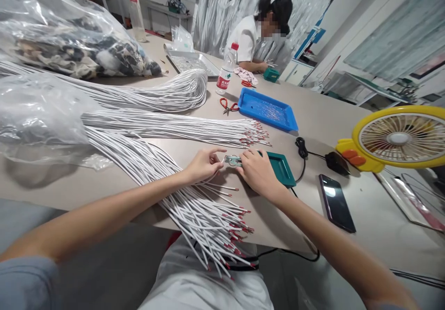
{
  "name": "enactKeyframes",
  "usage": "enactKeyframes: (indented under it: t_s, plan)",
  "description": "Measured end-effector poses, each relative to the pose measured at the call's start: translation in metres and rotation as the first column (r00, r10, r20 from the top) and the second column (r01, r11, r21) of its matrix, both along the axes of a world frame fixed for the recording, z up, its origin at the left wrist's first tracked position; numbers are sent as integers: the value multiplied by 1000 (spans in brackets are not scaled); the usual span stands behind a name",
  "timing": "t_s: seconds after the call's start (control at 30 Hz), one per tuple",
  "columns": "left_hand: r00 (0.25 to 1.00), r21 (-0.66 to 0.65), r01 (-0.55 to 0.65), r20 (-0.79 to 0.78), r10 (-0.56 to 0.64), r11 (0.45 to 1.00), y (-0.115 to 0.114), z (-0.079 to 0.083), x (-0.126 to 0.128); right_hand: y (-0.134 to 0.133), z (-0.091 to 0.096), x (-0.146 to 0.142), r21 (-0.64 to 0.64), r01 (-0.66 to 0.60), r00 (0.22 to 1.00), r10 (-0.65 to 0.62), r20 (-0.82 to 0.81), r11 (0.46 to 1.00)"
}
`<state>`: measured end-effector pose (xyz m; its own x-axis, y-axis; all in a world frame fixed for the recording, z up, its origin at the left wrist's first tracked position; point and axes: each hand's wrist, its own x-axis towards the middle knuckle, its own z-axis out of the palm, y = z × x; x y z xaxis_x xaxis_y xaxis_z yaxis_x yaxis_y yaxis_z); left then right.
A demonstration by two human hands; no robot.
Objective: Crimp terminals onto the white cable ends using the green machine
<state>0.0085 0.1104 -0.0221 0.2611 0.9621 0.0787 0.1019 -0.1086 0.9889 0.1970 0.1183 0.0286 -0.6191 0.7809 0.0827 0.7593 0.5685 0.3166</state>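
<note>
So, head view, the only one here. A thin white wire (223,160) looks to be pinched in the left hand (203,166), its grip narrow, right up against a small metal piece (232,161) above the desk (167,150). The other end of that metal is covered by the right hand (259,173), fingers bent over it, probably so it's kept steady; how firmly that grip is closed can't be made out. A green tray (283,168) is set just beside the right hand.

The near wire bundle (205,212) is crossed by the left forearm and spilled over the desk edge, red-tipped ends fanned out, probably so single wires can be reached easily. A second wire bundle (181,127) is laid farther back, and the blue tray (267,108) and red-handled cutters (228,106) are parked beyond it, presumably to leave elbow room.
</note>
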Motion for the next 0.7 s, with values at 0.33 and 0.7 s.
enactKeyframes:
  t_s: [0.33,0.7]
  plan:
    - [1000,-59,0,-13,0,998,2,2,0,9,-2,-4,-114,-1,1000,4,27,994]
    - [981,-209,87,187,-47,974,4,9,-3,3,8,4,-68,-220,923,185,-337,973]
